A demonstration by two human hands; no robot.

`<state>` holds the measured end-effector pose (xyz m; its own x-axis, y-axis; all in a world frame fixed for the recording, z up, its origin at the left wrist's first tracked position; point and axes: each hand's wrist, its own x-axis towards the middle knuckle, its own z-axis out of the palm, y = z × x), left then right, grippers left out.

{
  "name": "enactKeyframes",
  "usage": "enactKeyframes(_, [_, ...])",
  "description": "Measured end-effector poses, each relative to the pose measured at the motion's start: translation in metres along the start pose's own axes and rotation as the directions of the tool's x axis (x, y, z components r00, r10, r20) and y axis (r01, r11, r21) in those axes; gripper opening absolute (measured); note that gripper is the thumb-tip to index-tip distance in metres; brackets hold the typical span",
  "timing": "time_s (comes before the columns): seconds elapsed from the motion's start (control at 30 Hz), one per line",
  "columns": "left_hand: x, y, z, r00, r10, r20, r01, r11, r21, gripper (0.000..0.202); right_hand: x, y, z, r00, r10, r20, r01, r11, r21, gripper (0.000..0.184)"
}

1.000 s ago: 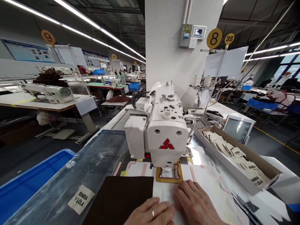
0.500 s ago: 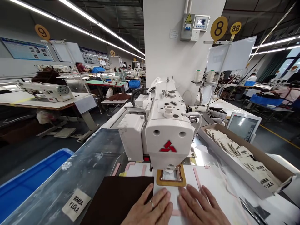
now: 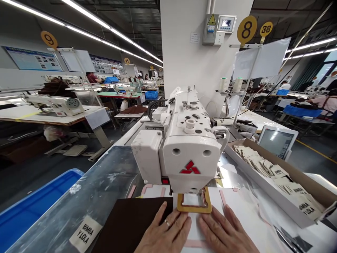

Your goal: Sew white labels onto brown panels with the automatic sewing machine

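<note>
My left hand (image 3: 168, 230), with a ring on one finger, lies flat with its fingers out. It rests across the right edge of a dark brown fabric piece (image 3: 123, 225) and the white sheet (image 3: 194, 228) beside it. My right hand (image 3: 223, 230) is flat on the same sheet to the right, holding nothing. Just beyond both sets of fingertips is a brass-coloured clamp frame (image 3: 195, 210) under the head of a white sewing machine (image 3: 191, 154). Left of the brown fabric, a cream label (image 3: 85, 233) with black lettering lies on the work surface.
A long cardboard box (image 3: 273, 191) of cream labels stands at the right, with a touch screen (image 3: 276, 142) behind it. Dark-handled scissors (image 3: 286, 239) lie near the right front. A blue bin (image 3: 42, 200) sits below the table's left edge. Thread cones (image 3: 222, 84) stand behind.
Both hands have slid slightly forward, so their fingertips are closer to the clamp frame. Inside the frame, plain white shows where a greyish patch was. The camera view has shifted a little.
</note>
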<state>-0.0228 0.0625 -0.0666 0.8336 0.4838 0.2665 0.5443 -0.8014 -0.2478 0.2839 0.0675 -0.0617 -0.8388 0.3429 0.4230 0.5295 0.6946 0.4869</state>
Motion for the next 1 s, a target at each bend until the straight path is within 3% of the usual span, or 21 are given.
enactKeyframes(0.07, [0.003, 0.0, -0.005, 1.0, -0.021, 0.011, 0.021, 0.999, -0.025, 0.071, 0.002, -0.001, 0.001, 1.0, 0.005, 0.003, -0.005, 1.0, 0.008, 0.065])
enactKeyframes(0.17, [0.009, -0.002, -0.014, 1.0, -0.014, 0.025, 0.015, 1.0, -0.025, 0.078, 0.007, 0.002, 0.002, 0.999, 0.038, -0.03, -0.038, 0.999, 0.004, 0.059])
enactKeyframes(0.27, [0.016, -0.004, -0.023, 1.0, -0.003, 0.018, 0.002, 1.0, 0.017, 0.064, 0.008, 0.004, 0.001, 0.998, 0.043, -0.055, -0.043, 0.999, -0.011, 0.049])
enactKeyframes(0.43, [0.02, -0.006, -0.033, 0.999, -0.021, 0.04, 0.021, 1.0, 0.01, 0.05, 0.0, -0.003, 0.005, 0.999, 0.035, -0.031, -0.037, 0.998, -0.056, 0.05])
enactKeyframes(0.53, [0.019, -0.006, -0.032, 0.998, -0.034, 0.045, 0.035, 0.999, -0.009, 0.048, 0.002, -0.007, 0.006, 0.999, 0.026, -0.019, -0.027, 0.998, -0.058, 0.052])
enactKeyframes(0.73, [0.016, -0.007, -0.026, 0.999, -0.026, 0.029, 0.027, 0.999, -0.046, 0.082, 0.016, -0.003, 0.008, 0.997, 0.05, -0.06, -0.049, 0.999, 0.02, 0.048])
enactKeyframes(0.9, [0.013, -0.008, -0.021, 0.997, -0.071, 0.01, 0.072, 0.992, -0.099, 0.062, 0.018, -0.003, 0.015, 0.993, 0.086, -0.076, -0.081, 0.995, 0.057, 0.04])
enactKeyframes(1.0, [0.01, -0.008, -0.019, 0.996, -0.091, -0.015, 0.089, 0.993, -0.074, 0.064, 0.017, -0.004, 0.017, 0.995, 0.08, -0.057, -0.077, 0.996, 0.05, 0.043])
